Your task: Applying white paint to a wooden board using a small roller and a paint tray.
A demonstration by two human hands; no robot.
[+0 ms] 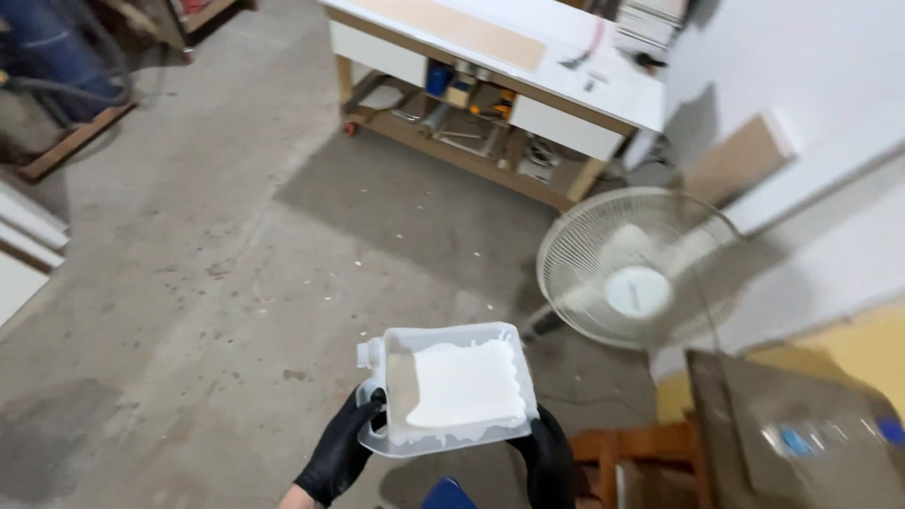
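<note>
1. Cut-open plastic jug (452,391): translucent white, lying on its side with the upper wall removed to form a tray; short spout at the upper left corner; held in the air low in the centre of the view, above the concrete floor (189,283).
2. Contents of jug: pool of thick white liquid, possibly paint or glue, covering most of the bottom, with splashes up the inner walls.
3. Left hand (341,452): black glove; closed on the jug's left lower corner, fingers curled over the rim near the moulded handle.
4. Right hand (547,457): black glove; under and against the jug's right lower corner, supporting it; finger closure not fully visible, apparently gripping the edge.
5. Pedestal fan (633,269): round wire grille, pale hub, tilted; standing on the floor to the right of and beyond the jug, well apart from it.
6. Workbench with white tabletop (490,42): at the top of the view, far from the hands; light wooden frame, white drawer fronts, open lower shelf with small tools and containers, caster at the near left leg.
7. Brown board (462,28): flat on the tabletop, lengthwise.
8. White wall (801,85): at right, with a brown panel leaning against it; yellow band lower down.
9. Grey panel (782,424): lower right corner, dusty surface, beside orange-brown wooden pieces.
10. Floor: grey concrete, stained, scattered with small white specks; white boards at the left edge.
</note>
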